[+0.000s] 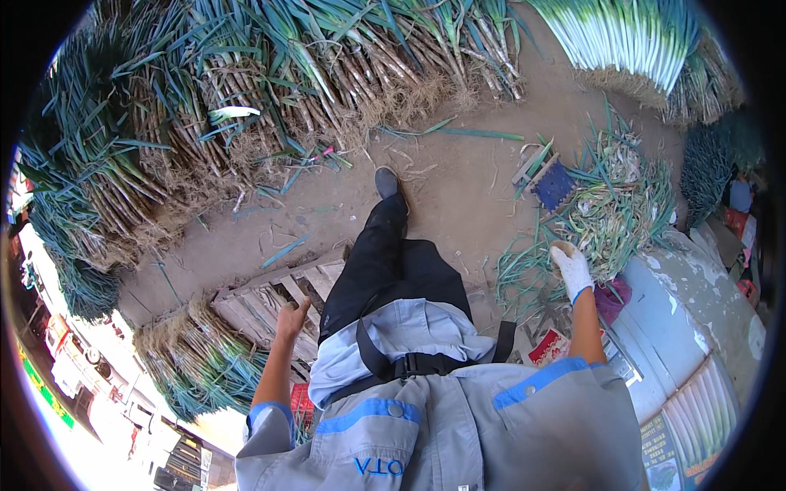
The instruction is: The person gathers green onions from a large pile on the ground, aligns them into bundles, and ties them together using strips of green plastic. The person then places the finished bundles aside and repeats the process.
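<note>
My left hand (293, 317) is bare and hangs over the slatted wooden pallets (264, 307), apart from them, with nothing in it. To the right, my right hand (570, 268) wears a white work glove with a tan palm; its fingers are partly curled, and whether it holds anything cannot be made out. Beyond that hand lies a heap of leek or large green onion trimmings (620, 208). Untrimmed leeks or large green onions (245, 98) with brown roots lie in long rows ahead. Cleaned white-stalked ones (620, 43) are stacked at the upper right.
A small stool with a blue seat (553, 185) stands beside the trimmings. More bundled stalks (196, 356) lie left of the pallets, near a red plastic crate (301, 402). A worn pale metal surface (669, 313) bounds the right side. Loose leaves (287, 251) are scattered over the dirt floor.
</note>
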Tool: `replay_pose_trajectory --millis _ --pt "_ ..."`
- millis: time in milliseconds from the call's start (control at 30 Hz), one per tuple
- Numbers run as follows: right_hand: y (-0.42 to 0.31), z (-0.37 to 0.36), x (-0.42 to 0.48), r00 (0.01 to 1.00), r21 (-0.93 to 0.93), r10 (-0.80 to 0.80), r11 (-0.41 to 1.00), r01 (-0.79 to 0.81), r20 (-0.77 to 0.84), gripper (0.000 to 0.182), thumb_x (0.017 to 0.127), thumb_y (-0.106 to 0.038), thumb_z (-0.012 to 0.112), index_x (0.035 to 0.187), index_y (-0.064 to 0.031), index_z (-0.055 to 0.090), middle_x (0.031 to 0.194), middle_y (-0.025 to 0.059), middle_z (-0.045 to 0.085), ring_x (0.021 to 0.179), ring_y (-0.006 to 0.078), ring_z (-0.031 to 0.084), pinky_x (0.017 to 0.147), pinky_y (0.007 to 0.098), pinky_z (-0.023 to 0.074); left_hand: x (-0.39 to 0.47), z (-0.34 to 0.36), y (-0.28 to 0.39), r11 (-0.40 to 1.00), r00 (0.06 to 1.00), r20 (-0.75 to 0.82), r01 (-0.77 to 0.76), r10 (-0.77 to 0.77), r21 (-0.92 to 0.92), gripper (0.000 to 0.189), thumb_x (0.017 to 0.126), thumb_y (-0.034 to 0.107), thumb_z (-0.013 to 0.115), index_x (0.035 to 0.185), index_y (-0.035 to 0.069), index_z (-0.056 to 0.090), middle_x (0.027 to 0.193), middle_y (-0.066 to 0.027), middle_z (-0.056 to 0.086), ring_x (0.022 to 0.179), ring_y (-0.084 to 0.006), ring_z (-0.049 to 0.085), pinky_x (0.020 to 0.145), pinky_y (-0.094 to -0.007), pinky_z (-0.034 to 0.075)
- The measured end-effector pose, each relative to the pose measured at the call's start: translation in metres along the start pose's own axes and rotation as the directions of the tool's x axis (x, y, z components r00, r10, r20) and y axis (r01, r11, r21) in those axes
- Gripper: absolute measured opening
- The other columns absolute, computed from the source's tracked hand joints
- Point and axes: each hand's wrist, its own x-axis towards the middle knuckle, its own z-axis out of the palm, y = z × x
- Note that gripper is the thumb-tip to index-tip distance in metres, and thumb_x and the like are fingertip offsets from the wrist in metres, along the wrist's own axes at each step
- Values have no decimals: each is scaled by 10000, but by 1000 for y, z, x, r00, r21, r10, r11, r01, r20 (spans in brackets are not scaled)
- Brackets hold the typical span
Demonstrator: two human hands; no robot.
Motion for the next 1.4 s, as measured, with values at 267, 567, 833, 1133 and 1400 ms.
replay_pose_trajectory --millis 267,567,833,1133,1400 --pt "57 -71 24 965 -29 248 969 -247 82 284 895 -278 693 1130 -123 657 838 -38 593 683 91 541 583 264 453 -2 25 144 952 999 49 29 -14 -305 591 882 539 650 815 -48 635 690 -111 610 656 -210 559 619 -373 438" --pt "-16 -230 135 989 -248 -107 960 130 103 435 874 -329 674 1169 -9 679 1080 110 721 981 188 667 867 314 509 -102 162 250 840 975 173 206 -136 -501 485 902 494 677 814 26 586 673 -15 512 600 -116 446 562 -291 369" --pt "-108 -223 140 974 -485 -10 866 121 225 414 883 -329 654 1161 -24 685 1052 109 719 934 171 667 841 303 510 -129 193 295 735 967 217 242 -132 -634 444 932 449 660 810 31 572 663 12 485 585 -95 419 535 -272 335" --pt "-130 -197 133 948 -462 -130 849 257 289 384 894 -323 646 1145 -36 693 1059 118 721 996 231 677 902 342 509 -61 203 291 714 981 187 172 -59 -678 295 969 273 614 770 68 544 645 37 457 560 -74 393 518 -268 318" --pt "-236 -210 136 938 -497 -222 802 331 265 388 884 -285 674 1186 -42 678 1120 118 720 1039 213 676 914 336 509 -88 215 314 606 951 253 309 -178 -733 269 927 253 662 772 47 583 642 7 515 530 -103 452 497 -280 360"
